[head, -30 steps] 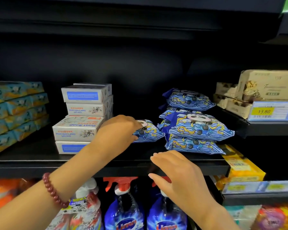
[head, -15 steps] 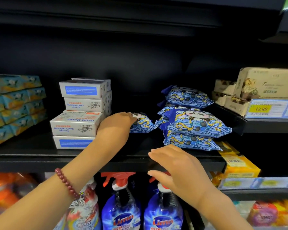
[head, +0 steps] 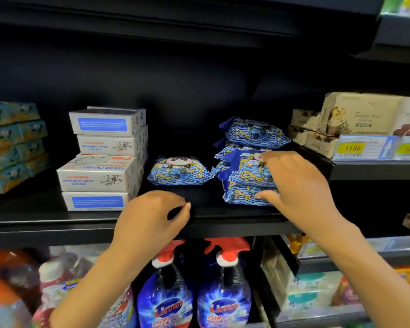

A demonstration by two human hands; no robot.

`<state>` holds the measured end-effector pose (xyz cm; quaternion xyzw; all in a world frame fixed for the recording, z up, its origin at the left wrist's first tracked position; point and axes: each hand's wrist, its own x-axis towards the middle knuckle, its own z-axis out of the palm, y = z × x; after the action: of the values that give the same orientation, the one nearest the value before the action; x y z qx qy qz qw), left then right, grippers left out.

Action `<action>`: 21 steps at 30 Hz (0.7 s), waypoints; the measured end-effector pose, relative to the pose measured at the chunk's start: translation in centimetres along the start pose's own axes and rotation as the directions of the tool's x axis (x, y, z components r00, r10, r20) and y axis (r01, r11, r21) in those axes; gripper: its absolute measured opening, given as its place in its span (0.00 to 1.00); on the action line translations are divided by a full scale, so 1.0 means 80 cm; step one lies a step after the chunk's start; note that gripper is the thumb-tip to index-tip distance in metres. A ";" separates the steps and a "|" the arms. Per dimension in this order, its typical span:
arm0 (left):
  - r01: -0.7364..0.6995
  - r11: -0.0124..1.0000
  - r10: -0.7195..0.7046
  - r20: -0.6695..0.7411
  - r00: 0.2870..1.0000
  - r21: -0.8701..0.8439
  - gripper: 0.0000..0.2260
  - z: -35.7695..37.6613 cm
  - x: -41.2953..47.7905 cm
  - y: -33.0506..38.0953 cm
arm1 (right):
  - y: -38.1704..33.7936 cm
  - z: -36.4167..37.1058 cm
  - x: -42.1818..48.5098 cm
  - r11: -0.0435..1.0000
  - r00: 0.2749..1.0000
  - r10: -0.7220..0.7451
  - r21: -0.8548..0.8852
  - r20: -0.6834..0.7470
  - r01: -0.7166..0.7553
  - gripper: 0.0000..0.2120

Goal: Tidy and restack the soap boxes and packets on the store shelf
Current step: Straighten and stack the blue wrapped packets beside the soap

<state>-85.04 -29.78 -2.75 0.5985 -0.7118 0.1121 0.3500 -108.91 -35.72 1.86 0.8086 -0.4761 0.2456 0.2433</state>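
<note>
Here's the black shelf (head: 45, 223) running the full width of the view, and on it the soap boxes (head: 104, 159), a white stack four high at left of centre, the lower two jutting forward of the upper two, so that column wants squaring. To its right stands the packet pile (head: 244, 176), blue wrappers heaped three or four deep and slumping forward, one perched askew on top. The right hand (head: 296, 185) is on that pile now, spread wide over its front, fingers laid across a middle packet and thumb against the bottom one; steadying or squeezing, I can't tell. The left hand (head: 152, 216) hovers over the shelf's front lip, fingers loosely curled, holding nothing. And the smallest player, the lone packet (head: 179, 171), lies flat between the boxes and the pile, just beside both, its right tip all but meeting the pile. This is what the next move looks to turn on: that packet sits straight beyond the left hand, deeper in and a touch to its right, long axis running left to right along the shelf. The left hand is the nearer and the free one, so I'd expect a forward reach from it, taking the packet across its short side.
</note>
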 end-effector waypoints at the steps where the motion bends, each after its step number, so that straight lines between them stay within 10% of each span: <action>1: 0.004 1.000 -0.004 0.007 1.000 -0.006 0.20 0.001 0.000 0.000 | 0.001 0.004 -0.003 0.998 0.998 0.005 0.068 -0.059 -0.001 0.34; 9: 0.067 0.978 -0.080 -0.059 0.995 -0.197 0.15 0.000 0.001 0.001 | 0.002 0.002 -0.013 0.979 0.939 -0.105 0.133 -0.327 0.156 0.21; 14: 0.227 0.542 -0.263 0.093 0.960 -0.809 0.18 -0.024 0.023 0.026 | -0.030 -0.008 -0.012 0.945 0.789 -0.218 0.079 -0.574 0.318 0.12; 21: 0.296 0.292 -0.182 0.251 0.951 -0.909 0.13 -0.034 0.037 0.043 | -0.075 -0.009 0.004 0.905 0.715 -0.277 0.077 -0.642 0.419 0.09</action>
<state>-87.35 -29.62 2.04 0.3902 -0.5637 -0.4021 0.6069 -103.50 -32.93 1.64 0.7798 -0.1787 0.4960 0.3377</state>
